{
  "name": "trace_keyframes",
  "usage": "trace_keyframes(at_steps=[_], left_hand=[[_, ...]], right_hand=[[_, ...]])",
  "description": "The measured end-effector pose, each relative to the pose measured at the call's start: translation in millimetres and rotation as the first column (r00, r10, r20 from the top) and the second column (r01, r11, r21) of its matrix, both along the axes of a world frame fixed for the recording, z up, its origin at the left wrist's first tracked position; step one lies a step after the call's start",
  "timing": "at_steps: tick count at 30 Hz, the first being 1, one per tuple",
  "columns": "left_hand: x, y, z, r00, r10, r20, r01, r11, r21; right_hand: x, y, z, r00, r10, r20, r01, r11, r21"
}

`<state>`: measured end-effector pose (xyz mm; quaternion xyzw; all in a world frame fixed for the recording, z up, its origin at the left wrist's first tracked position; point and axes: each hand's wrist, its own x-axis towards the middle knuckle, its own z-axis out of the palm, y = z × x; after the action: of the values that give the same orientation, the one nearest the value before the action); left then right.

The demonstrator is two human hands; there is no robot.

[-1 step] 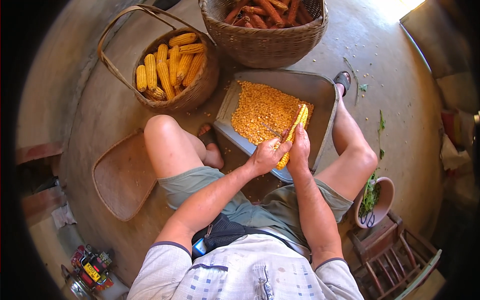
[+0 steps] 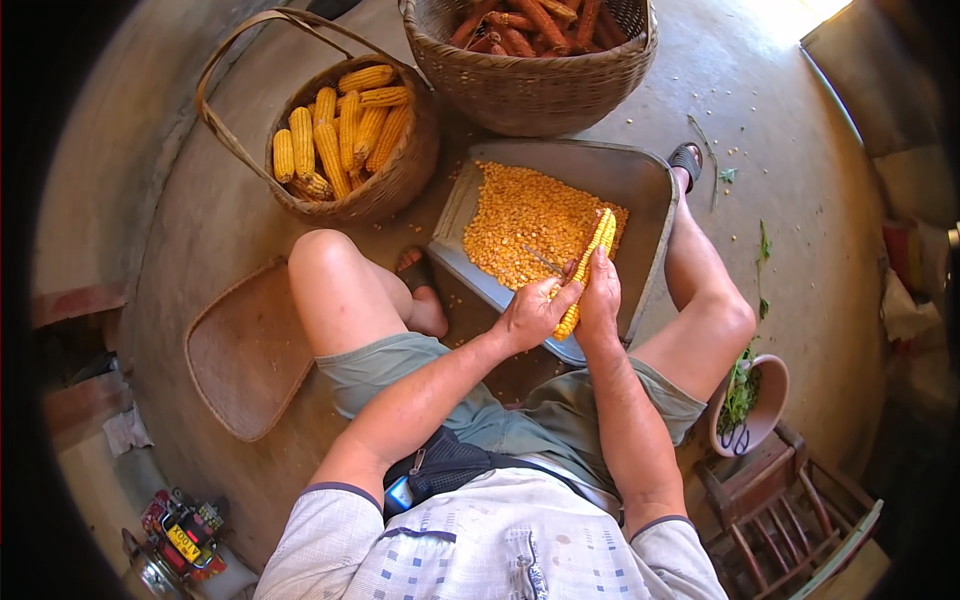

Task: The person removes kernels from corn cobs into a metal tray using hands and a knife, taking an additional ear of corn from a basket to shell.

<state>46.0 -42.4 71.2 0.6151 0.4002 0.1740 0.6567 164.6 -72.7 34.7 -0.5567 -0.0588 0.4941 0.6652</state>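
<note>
A yellow corn cob [image 2: 604,232] stands slanted between my two hands over a metal tub [image 2: 648,200] holding loose yellow kernels [image 2: 515,210]. My left hand [image 2: 543,312] is closed round the cob's lower part from the left, with a thin metal tool [image 2: 543,258] sticking out by its fingers. My right hand [image 2: 600,300] is closed on the cob from the right. Whether the tool's tip touches the cob is unclear.
Baskets of yellow cobs [image 2: 350,135] and reddish cobs [image 2: 530,80] stand beyond. Left are a flat woven tray [image 2: 240,360] and a small machine [image 2: 180,540]. Right are a bowl with greens [image 2: 760,410] and a wooden chair [image 2: 785,500]. My legs flank the tub.
</note>
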Motion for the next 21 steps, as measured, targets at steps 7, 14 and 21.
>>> trace_keyframes(at_steps=[7, 14, 21], left_hand=[[-4.7, -7.6, -26.4, 0.978, 0.207, 0.008, -0.207, 0.977, 0.059], [-5.1, -2.4, -19.8, 0.988, 0.111, 0.112, -0.088, 0.978, -0.187], [-4.2, -10.7, -14.8, 0.996, -0.022, 0.085, 0.039, 0.978, -0.203]], right_hand=[[-1.4, 0.3, 5.2, 0.991, 0.041, -0.123, -0.042, 0.999, 0.001], [6.2, 0.5, 11.2, 0.994, -0.066, -0.088, 0.066, 0.998, -0.001], [16.6, 1.6, 11.7, 0.988, -0.152, -0.032, 0.150, 0.988, -0.035]])
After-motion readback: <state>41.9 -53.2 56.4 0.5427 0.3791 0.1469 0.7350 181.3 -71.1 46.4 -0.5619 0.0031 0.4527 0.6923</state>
